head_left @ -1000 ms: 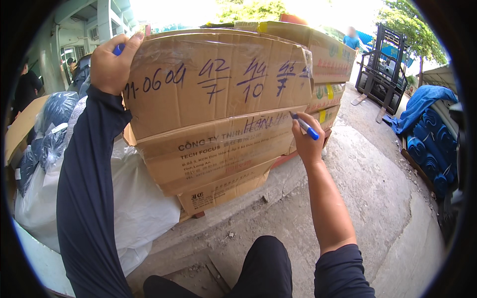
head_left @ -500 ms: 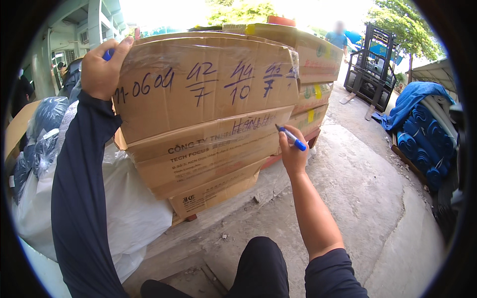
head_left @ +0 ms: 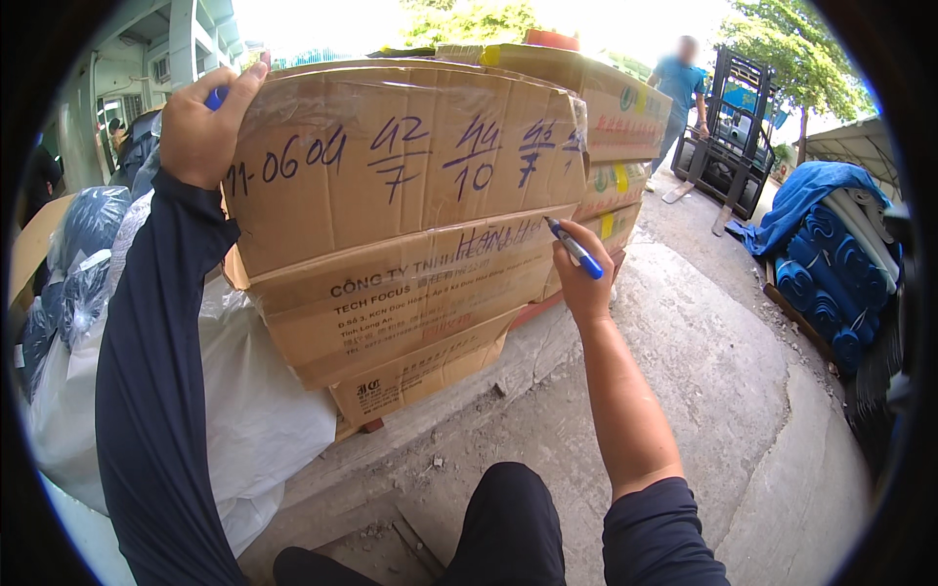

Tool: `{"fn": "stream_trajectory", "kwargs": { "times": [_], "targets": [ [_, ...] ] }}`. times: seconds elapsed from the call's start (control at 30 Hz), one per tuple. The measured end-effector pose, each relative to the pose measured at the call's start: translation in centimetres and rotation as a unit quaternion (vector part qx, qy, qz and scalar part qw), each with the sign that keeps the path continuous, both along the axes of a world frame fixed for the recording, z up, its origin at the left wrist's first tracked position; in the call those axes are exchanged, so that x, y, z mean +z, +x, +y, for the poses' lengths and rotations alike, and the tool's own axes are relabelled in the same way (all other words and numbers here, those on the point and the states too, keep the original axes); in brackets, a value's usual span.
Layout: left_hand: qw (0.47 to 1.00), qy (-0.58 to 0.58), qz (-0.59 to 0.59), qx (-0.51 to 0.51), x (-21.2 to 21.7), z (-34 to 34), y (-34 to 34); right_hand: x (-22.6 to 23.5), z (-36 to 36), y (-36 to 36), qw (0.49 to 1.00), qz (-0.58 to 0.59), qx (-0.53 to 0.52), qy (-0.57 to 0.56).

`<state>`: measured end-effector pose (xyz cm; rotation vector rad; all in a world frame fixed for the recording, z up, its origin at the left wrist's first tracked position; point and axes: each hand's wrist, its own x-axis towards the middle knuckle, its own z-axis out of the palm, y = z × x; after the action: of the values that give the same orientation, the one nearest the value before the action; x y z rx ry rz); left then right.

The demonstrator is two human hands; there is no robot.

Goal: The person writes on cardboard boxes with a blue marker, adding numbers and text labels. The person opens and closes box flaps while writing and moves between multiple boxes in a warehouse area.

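Note:
A brown cardboard box with large blue handwritten figures and printed lettering faces me. My left hand is closed at its upper left corner, with a small blue piece, apparently a marker cap, tucked between the fingers. In my right hand is a blue-and-white marker, pinched with its dark tip against the box's right side. Handwriting in blue ink runs just left of that tip. Palm and fingertips of the right hand are partly hidden.
More taped cartons are stacked behind. Plastic-wrapped bundles and white sheeting lie at left. A forklift and a person in blue stand at far right, beyond blue rolls beside the concrete floor.
The marker and my right hand have shifted slightly up and right, and the line of writing has grown a little. The person in the background has come more into view beside the forklift.

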<state>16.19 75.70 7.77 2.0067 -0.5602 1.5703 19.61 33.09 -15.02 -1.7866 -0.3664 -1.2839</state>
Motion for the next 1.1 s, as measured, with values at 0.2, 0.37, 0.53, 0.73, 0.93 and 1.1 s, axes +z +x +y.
{"fn": "stream_trajectory", "kwargs": {
  "times": [0.2, 0.37, 0.53, 0.73, 0.93, 1.1],
  "targets": [
    [1.000, 0.008, -0.015, -0.009, 0.0, 0.3, 0.3, -0.2, 0.2, 0.6, 1.000, 0.011, -0.017, -0.009],
    [1.000, 0.004, 0.002, 0.002, -0.1, 0.8, 0.9, -1.7, 0.8, -1.6, 0.987, 0.107, 0.065, 0.104],
    [0.999, 0.005, -0.042, -0.029, -0.2, 0.8, 1.4, -4.7, 1.5, -4.5, 0.996, 0.075, 0.039, 0.019],
    [0.999, 0.013, -0.044, -0.026, -0.4, 0.4, 1.6, -3.9, -8.1, -7.1, 0.983, 0.141, 0.019, 0.114],
    [0.997, 0.012, -0.029, -0.070, -0.2, 0.3, 1.2, 10.6, -25.1, -15.4, 0.937, 0.014, -0.180, 0.300],
    [0.996, 0.029, -0.008, -0.085, 0.1, 0.9, 2.4, 12.6, -26.1, -22.6, 0.917, 0.030, -0.220, 0.332]
  ]
}}
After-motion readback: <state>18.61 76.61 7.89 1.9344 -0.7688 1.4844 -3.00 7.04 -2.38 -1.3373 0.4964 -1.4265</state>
